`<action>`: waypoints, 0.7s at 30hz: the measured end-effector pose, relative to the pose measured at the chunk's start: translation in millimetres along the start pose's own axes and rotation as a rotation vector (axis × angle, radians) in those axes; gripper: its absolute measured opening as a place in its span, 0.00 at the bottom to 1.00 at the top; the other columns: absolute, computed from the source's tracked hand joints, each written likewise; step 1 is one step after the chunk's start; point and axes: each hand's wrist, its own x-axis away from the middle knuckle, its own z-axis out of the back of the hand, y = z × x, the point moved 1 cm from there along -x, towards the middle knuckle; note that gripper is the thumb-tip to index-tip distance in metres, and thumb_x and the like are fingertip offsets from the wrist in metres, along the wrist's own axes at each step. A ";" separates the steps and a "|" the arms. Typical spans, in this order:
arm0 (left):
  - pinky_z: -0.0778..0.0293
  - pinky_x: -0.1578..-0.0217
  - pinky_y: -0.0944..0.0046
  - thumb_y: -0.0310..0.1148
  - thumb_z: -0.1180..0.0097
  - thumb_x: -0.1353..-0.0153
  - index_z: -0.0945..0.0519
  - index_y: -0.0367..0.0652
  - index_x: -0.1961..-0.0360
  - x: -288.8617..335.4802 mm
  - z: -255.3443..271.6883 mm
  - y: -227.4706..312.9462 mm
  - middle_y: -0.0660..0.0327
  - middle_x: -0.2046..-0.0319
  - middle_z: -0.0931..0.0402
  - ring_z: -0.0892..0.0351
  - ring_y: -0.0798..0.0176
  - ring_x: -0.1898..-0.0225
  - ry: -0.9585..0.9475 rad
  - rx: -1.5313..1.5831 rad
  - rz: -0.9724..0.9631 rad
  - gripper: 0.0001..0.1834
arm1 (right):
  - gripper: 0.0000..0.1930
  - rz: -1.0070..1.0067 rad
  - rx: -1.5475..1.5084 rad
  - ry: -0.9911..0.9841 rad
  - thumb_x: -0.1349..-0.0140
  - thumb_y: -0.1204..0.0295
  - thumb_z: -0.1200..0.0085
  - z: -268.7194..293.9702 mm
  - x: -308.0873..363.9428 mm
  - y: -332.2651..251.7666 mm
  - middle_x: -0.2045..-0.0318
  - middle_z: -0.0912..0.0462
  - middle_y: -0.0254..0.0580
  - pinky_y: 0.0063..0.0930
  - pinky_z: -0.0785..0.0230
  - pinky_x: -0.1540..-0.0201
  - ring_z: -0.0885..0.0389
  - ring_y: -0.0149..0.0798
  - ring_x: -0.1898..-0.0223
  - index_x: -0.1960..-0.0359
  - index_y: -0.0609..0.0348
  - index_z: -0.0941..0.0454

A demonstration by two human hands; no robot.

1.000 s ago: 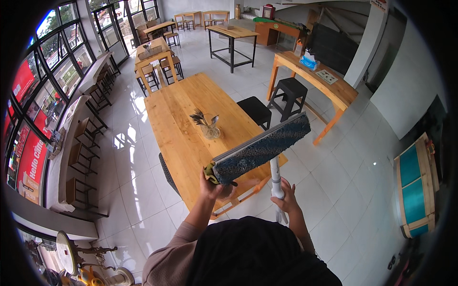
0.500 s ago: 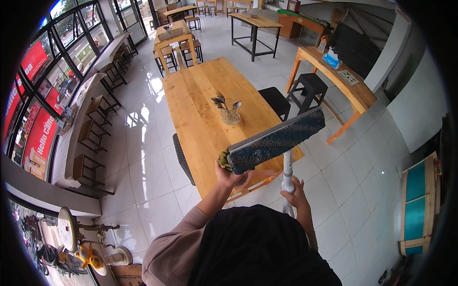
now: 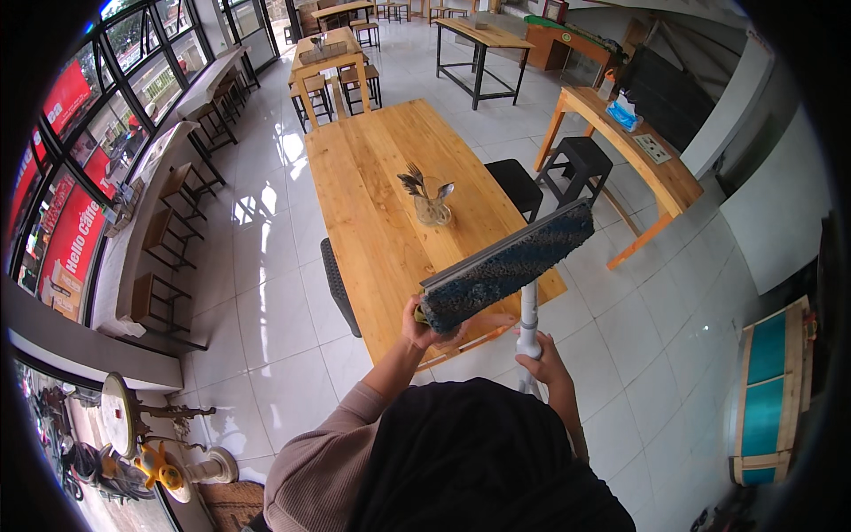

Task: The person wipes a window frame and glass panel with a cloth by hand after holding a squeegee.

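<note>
A flat mop (image 3: 510, 275) is raised in front of me, its long dark-blue pad turned toward me and tilted up to the right. At the lower left end of its head is my left hand (image 3: 420, 333), closed around that edge; some of its fingers are hidden behind the pad. A small green thing (image 3: 419, 313) shows between that hand and the mop, too covered to name. My right hand (image 3: 548, 360) wraps the mop's white-grey handle (image 3: 529, 319) below the head. Behind the mop stands a wooden table (image 3: 372, 168), bearing a glass jar of cutlery (image 3: 432, 208).
Dark stools (image 3: 578, 168) stand to the right of the table, near a wooden side table (image 3: 656, 168) with a blue tissue pack (image 3: 623, 113). A counter with stools (image 3: 160, 297) lines the windows at left. A teal-panelled wooden piece (image 3: 769, 390) is at right.
The mop head has shifted slightly left and down with both hands. Less of the green thing shows at its left end. The room has moved a little in view.
</note>
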 end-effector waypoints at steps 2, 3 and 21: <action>0.34 0.44 0.48 0.41 0.52 0.51 0.28 0.35 0.50 2.9 -2.8 -1.3 0.47 0.51 0.27 0.28 0.45 0.49 -0.013 0.011 0.024 0.28 | 0.27 0.028 -0.002 0.035 0.59 0.67 0.42 0.2 1.7 -3.4 0.60 0.25 0.50 0.39 0.38 0.48 0.29 0.47 0.54 0.50 0.51 0.24; 0.34 0.44 0.48 0.40 0.51 0.52 0.28 0.35 0.51 5.5 -6.5 -1.0 0.47 0.51 0.27 0.28 0.45 0.50 -0.027 0.018 0.043 0.27 | 0.27 -0.001 -0.006 0.022 0.59 0.67 0.42 1.4 3.7 -10.6 0.62 0.24 0.49 0.39 0.37 0.48 0.28 0.46 0.56 0.51 0.51 0.24; 0.23 0.58 0.55 0.48 0.57 0.36 0.25 0.38 0.53 -18.4 26.4 -10.1 0.52 0.60 0.21 0.22 0.55 0.60 -0.069 -0.247 -0.100 0.23 | 0.18 -0.117 -0.191 -0.117 0.55 0.71 0.45 2.5 10.2 -24.5 0.67 0.20 0.44 0.34 0.33 0.54 0.23 0.39 0.62 0.59 0.58 0.20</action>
